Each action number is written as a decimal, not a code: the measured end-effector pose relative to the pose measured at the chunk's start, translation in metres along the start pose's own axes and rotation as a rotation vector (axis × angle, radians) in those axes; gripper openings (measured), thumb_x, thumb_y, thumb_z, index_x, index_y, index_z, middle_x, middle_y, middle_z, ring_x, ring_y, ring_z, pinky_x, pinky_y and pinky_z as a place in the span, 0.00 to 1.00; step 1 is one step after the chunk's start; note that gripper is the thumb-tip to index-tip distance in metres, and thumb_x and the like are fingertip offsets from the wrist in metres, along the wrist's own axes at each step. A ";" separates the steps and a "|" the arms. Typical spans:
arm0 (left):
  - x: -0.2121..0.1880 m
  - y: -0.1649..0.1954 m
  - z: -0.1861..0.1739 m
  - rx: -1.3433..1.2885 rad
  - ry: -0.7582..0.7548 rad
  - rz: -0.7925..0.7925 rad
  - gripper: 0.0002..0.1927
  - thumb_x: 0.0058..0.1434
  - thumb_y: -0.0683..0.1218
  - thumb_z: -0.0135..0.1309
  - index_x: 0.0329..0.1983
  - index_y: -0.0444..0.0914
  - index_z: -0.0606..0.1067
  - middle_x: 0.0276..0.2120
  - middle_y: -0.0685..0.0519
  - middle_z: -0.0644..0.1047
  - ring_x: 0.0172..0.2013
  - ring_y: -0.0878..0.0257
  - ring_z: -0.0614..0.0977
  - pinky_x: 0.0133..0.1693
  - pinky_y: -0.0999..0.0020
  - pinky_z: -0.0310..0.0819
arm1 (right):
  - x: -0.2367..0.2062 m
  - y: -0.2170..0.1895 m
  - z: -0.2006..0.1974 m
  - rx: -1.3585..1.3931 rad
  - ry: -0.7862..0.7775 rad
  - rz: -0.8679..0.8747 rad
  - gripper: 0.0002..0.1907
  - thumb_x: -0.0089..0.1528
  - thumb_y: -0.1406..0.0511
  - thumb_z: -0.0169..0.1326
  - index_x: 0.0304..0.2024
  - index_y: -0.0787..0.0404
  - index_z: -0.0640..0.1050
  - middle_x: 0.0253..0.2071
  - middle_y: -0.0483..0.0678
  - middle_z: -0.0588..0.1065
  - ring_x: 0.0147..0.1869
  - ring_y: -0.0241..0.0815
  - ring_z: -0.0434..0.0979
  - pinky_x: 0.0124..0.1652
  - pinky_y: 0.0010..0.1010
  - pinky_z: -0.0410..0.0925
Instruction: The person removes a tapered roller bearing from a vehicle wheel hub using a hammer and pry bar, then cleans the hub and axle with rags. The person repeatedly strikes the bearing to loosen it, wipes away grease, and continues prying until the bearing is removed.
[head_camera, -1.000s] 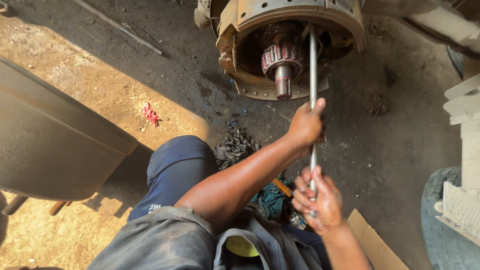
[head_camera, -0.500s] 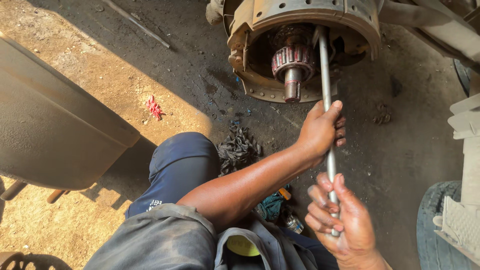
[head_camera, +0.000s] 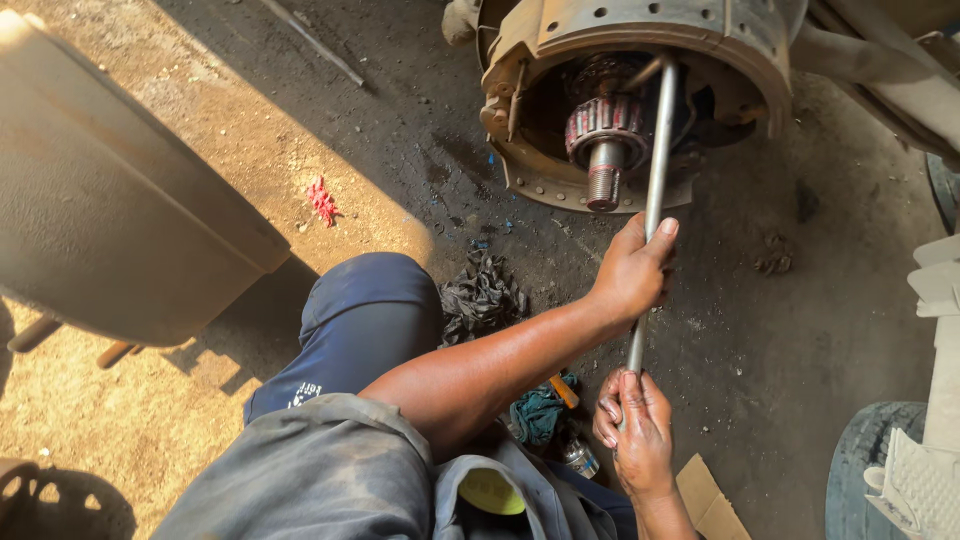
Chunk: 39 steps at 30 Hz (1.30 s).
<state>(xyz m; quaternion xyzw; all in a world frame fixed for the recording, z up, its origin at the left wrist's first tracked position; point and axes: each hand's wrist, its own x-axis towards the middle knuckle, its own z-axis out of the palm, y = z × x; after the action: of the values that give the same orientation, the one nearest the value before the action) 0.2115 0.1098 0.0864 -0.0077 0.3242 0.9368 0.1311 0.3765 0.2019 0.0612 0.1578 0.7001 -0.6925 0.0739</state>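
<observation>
A long steel bar runs from my hands up into a greasy wheel hub with a threaded axle spindle and a toothed bearing ring at its middle. My left hand grips the bar about halfway along. My right hand is wrapped around its lower end, close to my body. The bar's far tip is wedged inside the drum, beside the spindle, and is partly hidden there.
Oily dirt ground surrounds the hub. A black crumpled rag lies by my blue-trousered knee. A teal cloth and small tools sit near my lap. A big tan metal panel stands left; cardboard and a tyre lie right.
The view has shifted closer to the hub. Both hands keep their grip on the bar, which now leans a little more to the right at its top.
</observation>
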 end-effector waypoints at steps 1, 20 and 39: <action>0.001 0.000 0.000 0.012 0.008 -0.014 0.15 0.73 0.56 0.45 0.38 0.41 0.63 0.23 0.59 0.65 0.19 0.70 0.65 0.19 0.71 0.60 | -0.001 -0.002 0.002 0.013 0.011 0.009 0.20 0.71 0.54 0.41 0.35 0.63 0.67 0.24 0.43 0.59 0.19 0.31 0.56 0.18 0.23 0.53; -0.061 -0.044 -0.041 0.033 -0.551 -0.262 0.28 0.77 0.61 0.49 0.26 0.38 0.68 0.25 0.53 0.71 0.29 0.65 0.73 0.33 0.68 0.70 | -0.019 -0.037 0.020 0.387 -0.041 0.331 0.23 0.71 0.47 0.39 0.33 0.58 0.64 0.20 0.40 0.56 0.16 0.28 0.50 0.19 0.23 0.50; -0.069 -0.100 -0.027 -0.208 -0.677 -0.443 0.30 0.80 0.61 0.42 0.25 0.38 0.67 0.24 0.51 0.73 0.33 0.56 0.83 0.32 0.70 0.76 | 0.003 0.022 -0.120 0.487 -0.420 0.592 0.25 0.69 0.46 0.33 0.34 0.60 0.64 0.25 0.50 0.62 0.24 0.50 0.66 0.27 0.44 0.64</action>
<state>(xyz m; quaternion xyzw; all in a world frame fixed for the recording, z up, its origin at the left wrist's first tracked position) 0.3010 0.1520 0.0116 0.2179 0.1571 0.8633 0.4273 0.3947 0.3208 0.0431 0.2202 0.4106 -0.8034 0.3707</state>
